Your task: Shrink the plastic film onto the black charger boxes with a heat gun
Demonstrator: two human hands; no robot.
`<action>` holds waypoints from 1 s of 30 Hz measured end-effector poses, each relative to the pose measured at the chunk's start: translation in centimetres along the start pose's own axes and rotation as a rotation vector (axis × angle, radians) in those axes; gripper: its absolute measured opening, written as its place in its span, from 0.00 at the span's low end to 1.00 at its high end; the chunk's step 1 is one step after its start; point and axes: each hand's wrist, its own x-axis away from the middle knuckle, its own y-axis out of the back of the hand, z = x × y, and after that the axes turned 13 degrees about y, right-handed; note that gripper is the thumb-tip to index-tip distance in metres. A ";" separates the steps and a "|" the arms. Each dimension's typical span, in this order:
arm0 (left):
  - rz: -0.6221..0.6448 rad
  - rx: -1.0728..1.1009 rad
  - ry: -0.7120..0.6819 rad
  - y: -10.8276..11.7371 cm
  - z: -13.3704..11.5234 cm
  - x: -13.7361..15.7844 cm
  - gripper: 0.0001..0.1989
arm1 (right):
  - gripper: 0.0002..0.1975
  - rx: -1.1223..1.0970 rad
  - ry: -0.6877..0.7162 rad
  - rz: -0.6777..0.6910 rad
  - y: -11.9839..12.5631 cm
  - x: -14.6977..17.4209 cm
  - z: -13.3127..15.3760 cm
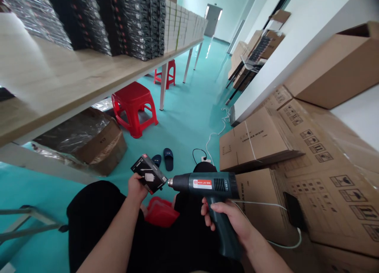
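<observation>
My left hand [137, 187] grips a small black box [149, 174] by its near left side; a white charger is pictured on its face. Wrapped round the handle of a dark green heat gun [204, 186], my right hand [226, 215] holds it level, its metal nozzle pointing left. The nozzle tip is close to the box's right edge; whether they touch I cannot tell. Below the box, between my legs, is a red plastic item [162, 213], partly hidden.
Stacked cartons [260, 138] rise on my right. To the left stands a long table [118, 67] bearing stacks of wrapped black boxes [142, 24]. Red stools [134, 103], an open carton [103, 146], slippers [168, 159] and a white cord [211, 140] are on the floor.
</observation>
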 end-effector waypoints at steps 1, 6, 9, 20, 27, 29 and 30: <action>0.004 0.001 0.000 0.1 0.0 -0.1 0.17 | 0.12 0.003 0.000 0.008 -0.1 0.0 0.0; -0.041 0.010 -0.002 0.6 0.0 -0.5 0.14 | 0.12 0.025 0.009 0.032 -0.2 0.1 -0.4; -0.061 0.027 0.003 0.7 0.2 -0.7 0.12 | 0.13 0.020 -0.010 0.092 -0.6 0.3 -0.7; -0.166 -0.067 0.007 0.9 1.2 -1.5 0.07 | 0.13 0.000 0.068 0.074 -1.5 0.0 -1.6; -0.189 -0.159 0.041 1.4 2.0 -1.8 0.05 | 0.13 -0.048 0.090 -0.002 -1.9 -1.1 -0.6; -0.196 -0.176 0.048 1.4 2.2 -1.8 0.05 | 0.13 -0.051 0.095 -0.015 -2.0 -1.3 0.0; -0.200 -0.183 0.050 1.4 2.3 -1.7 0.06 | 0.13 -0.049 0.095 -0.024 -2.0 -1.4 0.3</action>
